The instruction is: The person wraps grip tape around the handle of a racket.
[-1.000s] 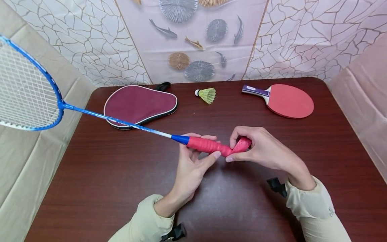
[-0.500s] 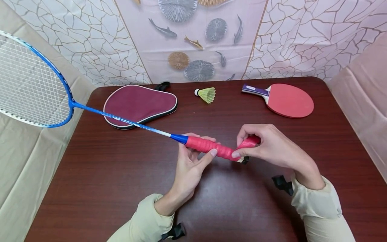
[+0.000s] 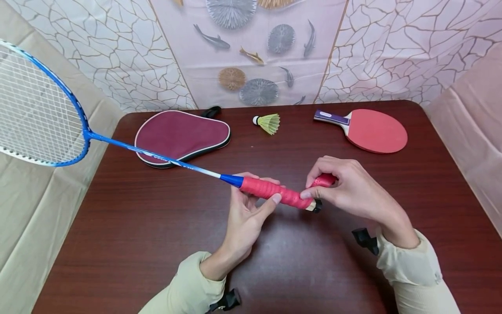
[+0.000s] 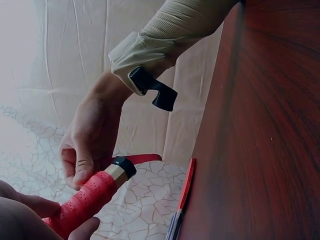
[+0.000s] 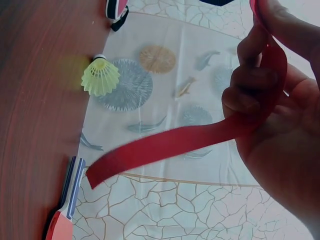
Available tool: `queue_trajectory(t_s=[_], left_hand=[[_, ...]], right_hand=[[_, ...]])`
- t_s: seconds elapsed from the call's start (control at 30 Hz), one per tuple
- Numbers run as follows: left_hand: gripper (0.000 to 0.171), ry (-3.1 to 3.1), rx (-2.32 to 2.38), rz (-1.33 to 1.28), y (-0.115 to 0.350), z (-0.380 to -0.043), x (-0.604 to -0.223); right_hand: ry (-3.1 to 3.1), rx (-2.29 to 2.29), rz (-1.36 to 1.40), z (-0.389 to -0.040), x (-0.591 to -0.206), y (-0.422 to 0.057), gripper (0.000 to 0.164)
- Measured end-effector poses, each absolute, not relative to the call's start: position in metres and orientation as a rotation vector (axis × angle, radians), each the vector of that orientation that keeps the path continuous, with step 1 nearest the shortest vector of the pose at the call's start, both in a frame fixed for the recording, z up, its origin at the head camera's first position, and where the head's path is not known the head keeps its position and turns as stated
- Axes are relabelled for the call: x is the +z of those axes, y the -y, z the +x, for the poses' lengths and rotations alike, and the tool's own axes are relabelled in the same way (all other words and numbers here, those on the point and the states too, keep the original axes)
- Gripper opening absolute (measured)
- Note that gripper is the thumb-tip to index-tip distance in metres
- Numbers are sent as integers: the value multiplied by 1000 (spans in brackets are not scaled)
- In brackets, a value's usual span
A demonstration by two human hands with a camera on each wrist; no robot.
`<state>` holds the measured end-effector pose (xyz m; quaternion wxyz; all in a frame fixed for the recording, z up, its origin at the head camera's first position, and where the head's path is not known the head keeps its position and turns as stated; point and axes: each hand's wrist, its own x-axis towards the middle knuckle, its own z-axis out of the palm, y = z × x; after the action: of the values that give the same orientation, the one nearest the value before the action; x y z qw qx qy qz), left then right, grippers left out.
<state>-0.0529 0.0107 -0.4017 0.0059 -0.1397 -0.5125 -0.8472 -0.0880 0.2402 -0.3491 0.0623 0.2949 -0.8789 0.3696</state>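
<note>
A blue badminton racket (image 3: 157, 156) slants above the table, its strung head partly beyond the left edge of the head view. My left hand (image 3: 248, 218) holds its handle from below, thumb along the red perforated wrap. Near the butt, my right hand (image 3: 354, 187) pinches the red grip tape (image 3: 324, 179) between thumb and fingers. A loose tail of that grip tape (image 5: 160, 150) hangs past the palm in the right wrist view. Bare pale wood and a black end cap (image 4: 125, 166) show beyond the last turn of wrap in the left wrist view.
Along the back of the brown table (image 3: 157, 244) lie a maroon paddle case (image 3: 180, 133), a yellow shuttlecock (image 3: 268, 123) and a red table tennis paddle (image 3: 376, 131). The racket's shaft passes over the case. Patterned cloth (image 3: 251, 56) hangs behind the table.
My right hand has shifted right, uncovering the handle's butt and cap, and the wrap now reaches farther down the handle. My left hand stays nearly in place while the racket head has swung slightly.
</note>
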Motion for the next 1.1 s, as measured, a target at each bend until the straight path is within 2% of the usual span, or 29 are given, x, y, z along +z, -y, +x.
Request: queue_trajectory(t_s=[0.43, 0.83, 1.1], left_hand=[[52, 1525, -2679, -562, -9, -53, -401], [53, 1455, -2682, -695, -6, -55, -398], [60, 1589, -2576, -492, -1, -53, -390]], right_hand=[[2834, 1359, 790, -92, -358, -238, 17], [2906, 1437, 1158, -95, -361, -240, 4], [2810, 1492, 1098, -90, -355, -242, 13]])
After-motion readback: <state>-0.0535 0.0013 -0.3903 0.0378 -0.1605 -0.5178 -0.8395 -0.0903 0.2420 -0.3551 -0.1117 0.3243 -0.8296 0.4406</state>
